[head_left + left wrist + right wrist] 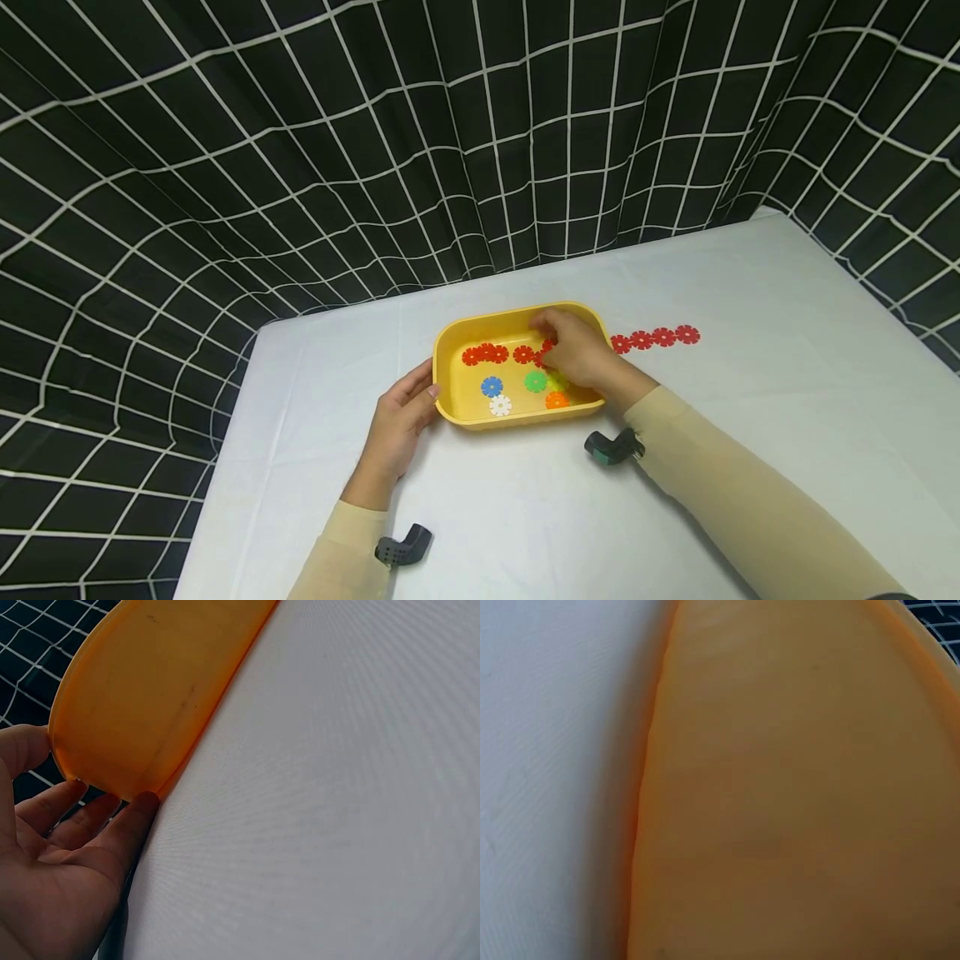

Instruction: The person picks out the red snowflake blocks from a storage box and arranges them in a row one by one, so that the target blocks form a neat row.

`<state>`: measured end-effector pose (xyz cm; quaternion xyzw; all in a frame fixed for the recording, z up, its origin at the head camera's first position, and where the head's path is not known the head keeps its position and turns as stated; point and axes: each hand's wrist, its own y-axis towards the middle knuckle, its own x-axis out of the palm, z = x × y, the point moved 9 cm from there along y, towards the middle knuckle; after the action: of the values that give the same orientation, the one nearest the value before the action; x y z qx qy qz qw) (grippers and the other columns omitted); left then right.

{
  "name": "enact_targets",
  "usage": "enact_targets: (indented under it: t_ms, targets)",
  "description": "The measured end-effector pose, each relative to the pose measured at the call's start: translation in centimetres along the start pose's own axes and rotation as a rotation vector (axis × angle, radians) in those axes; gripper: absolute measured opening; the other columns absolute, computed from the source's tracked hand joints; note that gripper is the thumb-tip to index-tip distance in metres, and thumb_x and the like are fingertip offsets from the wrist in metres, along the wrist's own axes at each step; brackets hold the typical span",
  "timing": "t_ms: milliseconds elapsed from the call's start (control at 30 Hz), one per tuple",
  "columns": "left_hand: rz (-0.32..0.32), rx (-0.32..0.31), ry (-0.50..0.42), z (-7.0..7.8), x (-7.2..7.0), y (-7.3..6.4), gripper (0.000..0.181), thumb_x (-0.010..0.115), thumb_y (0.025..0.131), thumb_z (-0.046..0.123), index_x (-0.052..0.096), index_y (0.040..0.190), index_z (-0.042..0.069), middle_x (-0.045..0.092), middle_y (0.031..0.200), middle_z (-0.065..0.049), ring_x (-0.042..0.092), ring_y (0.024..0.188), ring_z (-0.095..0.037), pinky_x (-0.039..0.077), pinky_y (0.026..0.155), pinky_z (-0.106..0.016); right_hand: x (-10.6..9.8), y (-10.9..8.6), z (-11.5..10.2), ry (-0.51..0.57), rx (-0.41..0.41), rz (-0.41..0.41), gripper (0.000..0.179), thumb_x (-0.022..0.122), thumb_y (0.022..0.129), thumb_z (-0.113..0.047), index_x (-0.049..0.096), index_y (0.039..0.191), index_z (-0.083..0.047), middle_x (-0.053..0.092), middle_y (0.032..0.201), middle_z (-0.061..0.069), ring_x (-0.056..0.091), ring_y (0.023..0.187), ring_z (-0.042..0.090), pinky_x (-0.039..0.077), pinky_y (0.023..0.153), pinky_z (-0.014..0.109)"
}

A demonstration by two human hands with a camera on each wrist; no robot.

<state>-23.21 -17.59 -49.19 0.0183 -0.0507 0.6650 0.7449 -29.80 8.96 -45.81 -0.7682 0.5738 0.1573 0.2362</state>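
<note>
A shallow yellow plastic bin (480, 422) stands on the white tabletop. My left hand (401, 421) grips its left end, thumb at the rim and fingers against the outer wall; the left wrist view shows these fingers (139, 814) on the bin wall (161, 697). Into the bin's right part reaches my right hand (577, 348), its thumb and fingers bent around red notched discs (540, 359); I cannot tell whether it holds one. More red discs (487, 352) lie left of it. Blue (492, 387), white (500, 406), green (536, 382), yellow (557, 381) and orange (557, 401) discs lie nearer the front.
Outside the bin, to its right, a row of several red discs (663, 337) lies on the white tablecloth (750, 400). A black curtain (495, 167) with white grid lines hangs behind the table. The bin's outer wall (780, 787) fills much of the right wrist view.
</note>
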Motion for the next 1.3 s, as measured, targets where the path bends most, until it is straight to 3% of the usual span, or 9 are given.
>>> enact_targets:
  t_ms: [367, 533, 833, 1133, 1300]
  targets:
    - [0.006, 0.000, -0.002, 0.07, 0.03, -0.09, 0.053, 0.066, 0.108, 0.007, 0.053, 0.159, 0.000, 0.055, 0.158, -0.018, 0.058, 0.141, -0.035, 0.056, 0.106, -0.038, 0.14, 0.15, 0.23, -0.198, 0.016, 0.018, 0.047, 0.060, 0.089, 0.022, 0.068, 0.129, -0.003, 0.060, 0.125, 0.017, 0.054, 0.116, 0.034, 0.050, 0.110, 0.046]
    - [0.009, -0.004, -0.002, 0.11, 0.08, -0.08, 0.052, 0.065, 0.109, 0.007, 0.053, 0.159, 0.001, 0.055, 0.158, -0.017, 0.057, 0.141, -0.034, 0.056, 0.107, -0.038, 0.18, 0.26, 0.31, -0.230, 0.022, 0.014, 0.038, 0.064, 0.091, 0.019, 0.070, 0.122, -0.002, 0.062, 0.121, 0.018, 0.055, 0.112, 0.035, 0.051, 0.107, 0.046]
    - [0.005, 0.001, -0.001, 0.12, 0.13, -0.01, 0.053, 0.066, 0.108, 0.008, 0.053, 0.159, 0.001, 0.055, 0.159, -0.017, 0.057, 0.141, -0.034, 0.056, 0.106, -0.038, 0.15, 0.01, 0.11, -0.124, 0.018, 0.009, 0.024, 0.072, 0.099, 0.006, 0.069, 0.121, -0.003, 0.061, 0.106, 0.014, 0.057, 0.099, 0.032, 0.054, 0.085, 0.037]
    - [0.012, -0.008, 0.000, 0.03, 0.07, 0.00, 0.053, 0.066, 0.108, 0.007, 0.052, 0.159, 0.001, 0.054, 0.159, -0.017, 0.057, 0.142, -0.033, 0.056, 0.107, -0.038, -0.28, 0.04, -0.09, 0.070, -0.009, 0.037, 0.023, 0.073, 0.101, 0.004, 0.067, 0.121, -0.005, 0.059, 0.103, 0.015, 0.060, 0.091, 0.030, 0.057, 0.077, 0.031]
    - [0.008, -0.006, -0.007, 0.13, 0.16, -0.06, 0.054, 0.066, 0.108, 0.007, 0.051, 0.160, -0.001, 0.053, 0.160, -0.018, 0.056, 0.143, -0.033, 0.057, 0.106, -0.039, -0.44, -0.21, -0.44, 0.122, -0.038, 0.041, 0.023, 0.070, 0.103, 0.004, 0.066, 0.124, -0.005, 0.060, 0.105, 0.015, 0.063, 0.091, 0.030, 0.059, 0.078, 0.028]
